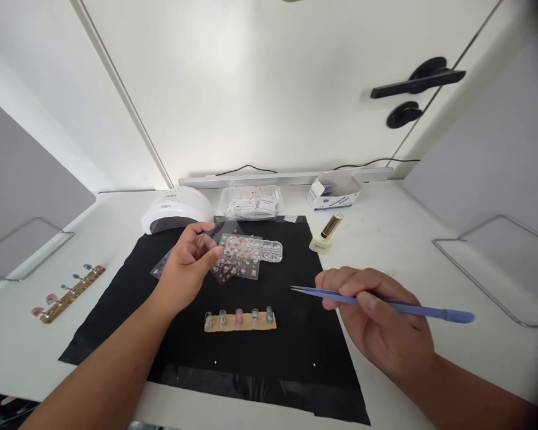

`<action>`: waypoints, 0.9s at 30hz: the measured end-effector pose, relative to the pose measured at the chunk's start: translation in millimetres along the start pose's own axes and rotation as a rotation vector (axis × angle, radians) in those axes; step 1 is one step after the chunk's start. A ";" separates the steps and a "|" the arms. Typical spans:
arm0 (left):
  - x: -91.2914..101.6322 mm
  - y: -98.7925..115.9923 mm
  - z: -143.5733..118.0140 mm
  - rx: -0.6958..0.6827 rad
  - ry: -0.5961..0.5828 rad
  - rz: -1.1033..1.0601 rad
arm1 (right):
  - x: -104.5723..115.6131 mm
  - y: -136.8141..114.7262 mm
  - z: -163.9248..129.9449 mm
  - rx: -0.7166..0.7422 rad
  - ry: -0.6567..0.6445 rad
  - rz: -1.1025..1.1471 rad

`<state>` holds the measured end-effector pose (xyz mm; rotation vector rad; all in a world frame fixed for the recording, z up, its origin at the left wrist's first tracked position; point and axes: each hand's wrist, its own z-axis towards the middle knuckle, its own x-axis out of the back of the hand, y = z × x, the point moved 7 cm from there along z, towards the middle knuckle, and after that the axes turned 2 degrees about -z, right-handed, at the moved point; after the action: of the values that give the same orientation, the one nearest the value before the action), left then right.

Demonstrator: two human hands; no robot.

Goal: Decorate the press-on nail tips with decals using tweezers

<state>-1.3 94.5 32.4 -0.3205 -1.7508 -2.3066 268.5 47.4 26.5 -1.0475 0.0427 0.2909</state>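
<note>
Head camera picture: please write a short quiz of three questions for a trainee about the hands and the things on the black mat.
1. True or false: the right hand holds blue tweezers.
2. What does the left hand hold? A) sticker sheet B) bottle C) lamp
3. On what does the wooden strip of nail tips lie?

Key
1. True.
2. A: the sticker sheet.
3. On the black mat, between the two hands.

Nail-art workstation, white nail lamp (176, 208), practice nail strip (240, 319), sticker sheet (237, 258), black mat (291, 340)
</note>
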 end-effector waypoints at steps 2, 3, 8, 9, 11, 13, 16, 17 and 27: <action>-8.7 10.8 -10.9 -0.016 -0.021 -0.123 | -8.3 -17.1 -3.4 0.110 -0.062 0.049; -13.1 15.9 -16.9 -0.022 -0.036 -0.176 | -13.5 -24.8 -5.7 0.145 -0.098 0.055; -34.4 32.9 -44.2 0.015 -0.162 -0.364 | -41.9 -44.5 -14.5 0.208 -0.264 -0.116; -38.5 34.5 -48.3 0.037 -0.201 -0.384 | -47.9 -45.5 -16.1 0.238 -0.306 -0.153; -43.2 36.8 -54.1 0.065 -0.256 -0.390 | -55.1 -43.4 -18.2 0.274 -0.351 -0.159; -42.9 37.4 -56.6 0.073 -0.273 -0.363 | -54.5 -38.9 -18.7 0.287 -0.326 -0.097; -40.9 34.2 -56.4 0.090 -0.309 -0.317 | -45.7 -32.2 -18.4 0.262 -0.236 -0.017; -41.4 32.9 -56.3 0.094 -0.343 -0.298 | -42.8 -31.5 -18.4 0.252 -0.214 0.000; -46.5 50.7 -59.5 -0.158 -0.517 -0.215 | -46.8 -45.2 -15.4 0.236 -0.371 -0.079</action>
<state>56.4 26.1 48.8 -0.8633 -1.8981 -2.7014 236.7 3.1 65.1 -0.7469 -0.2916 0.3940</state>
